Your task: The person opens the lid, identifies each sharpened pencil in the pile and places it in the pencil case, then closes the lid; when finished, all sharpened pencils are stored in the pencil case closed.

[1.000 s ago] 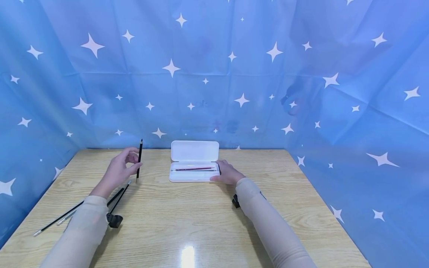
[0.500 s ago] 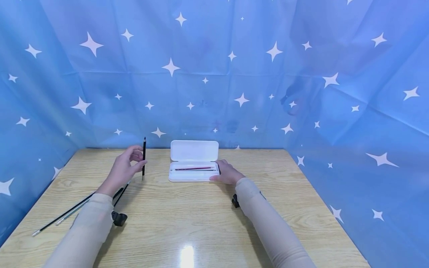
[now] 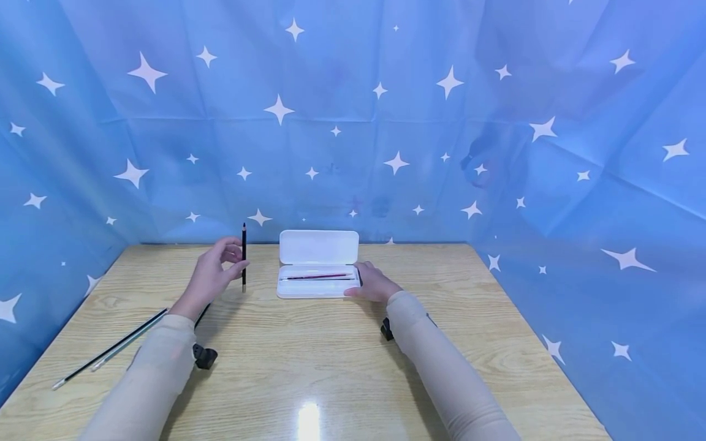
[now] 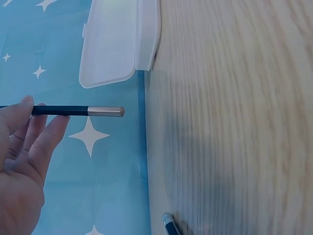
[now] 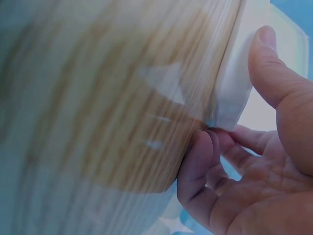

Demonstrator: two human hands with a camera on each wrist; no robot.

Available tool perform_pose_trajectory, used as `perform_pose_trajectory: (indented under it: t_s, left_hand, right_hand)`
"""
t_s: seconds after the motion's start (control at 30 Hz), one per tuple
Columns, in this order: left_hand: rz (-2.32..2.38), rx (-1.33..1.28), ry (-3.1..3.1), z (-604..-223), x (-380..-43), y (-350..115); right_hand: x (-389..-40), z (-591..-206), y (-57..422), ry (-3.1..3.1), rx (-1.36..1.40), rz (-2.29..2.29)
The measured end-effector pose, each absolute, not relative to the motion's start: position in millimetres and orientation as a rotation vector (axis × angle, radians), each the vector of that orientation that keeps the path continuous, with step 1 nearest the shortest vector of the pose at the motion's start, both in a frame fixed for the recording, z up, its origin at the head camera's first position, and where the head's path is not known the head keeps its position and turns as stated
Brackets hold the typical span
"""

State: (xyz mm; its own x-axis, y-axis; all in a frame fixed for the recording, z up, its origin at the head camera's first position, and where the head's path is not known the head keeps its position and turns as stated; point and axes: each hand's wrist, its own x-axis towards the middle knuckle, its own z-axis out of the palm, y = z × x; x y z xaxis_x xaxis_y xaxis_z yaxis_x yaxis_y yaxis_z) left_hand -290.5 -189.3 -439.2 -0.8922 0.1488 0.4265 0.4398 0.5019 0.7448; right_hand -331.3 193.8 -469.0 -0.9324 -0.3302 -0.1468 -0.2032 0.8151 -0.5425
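My left hand [image 3: 212, 275] pinches a black pencil [image 3: 244, 257] between thumb and fingers, holding it upright to the left of the case. The dark tip points up; in the left wrist view its silver band and blunt end [image 4: 110, 111] stick out past the fingertips. A white pencil case [image 3: 309, 294] lies open, lid raised at the back. Inside it rest a dark red pencil [image 3: 317, 277] and a dark one beside it. My right hand [image 3: 375, 285] grips the case's right end. In the right wrist view the thumb [image 5: 266, 44] lies over its edge, with curled fingers at the end wall.
On the wooden table [image 3: 331, 367], a black pencil [image 3: 110, 349] and a pale blue-grey pencil [image 3: 124, 344] lie left of my left forearm. Another dark pencil [image 3: 202, 313] is partly hidden behind that wrist. A blue star-printed curtain [image 3: 331, 92] hangs behind the table.
My left hand has moved right and slightly away from me with the upright pencil, closer to the case. The right hand has stayed on the case's end.
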Motion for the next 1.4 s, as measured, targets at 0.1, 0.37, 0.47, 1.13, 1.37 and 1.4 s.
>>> perform_pose_trajectory:
  t_s: [0.1, 0.37, 0.47, 1.13, 1.37, 1.4]
  left_hand:
    - [-1.318, -0.511, -2.427, -440.4, -293.6, -185.4]
    - [-1.384, -0.485, -2.427, -441.9, -297.9, -176.5]
    - [-1.387, -0.491, -2.424, -441.7, -299.5, -173.9]
    - [-1.464, -0.563, -2.332, -440.5, -320.0, -145.9]
    - [-1.539, -0.571, -2.292, -442.8, -326.9, -135.3]
    - [-1.539, -0.571, -2.294, -443.3, -328.2, -133.9]
  right_hand:
    - [-332.0, -469.1, 194.1, 2.762, -0.405, -0.796]
    - [-332.3, -469.7, 194.5, 2.763, -0.413, -0.790]
    - [-332.6, -470.2, 194.1, 2.762, -0.408, -0.792]
    - [-331.2, -468.6, 193.1, 2.769, -0.402, -0.786]
    - [-330.0, -466.8, 192.3, 2.777, -0.412, -0.774]
    - [-330.0, -466.4, 192.1, 2.774, -0.413, -0.778]
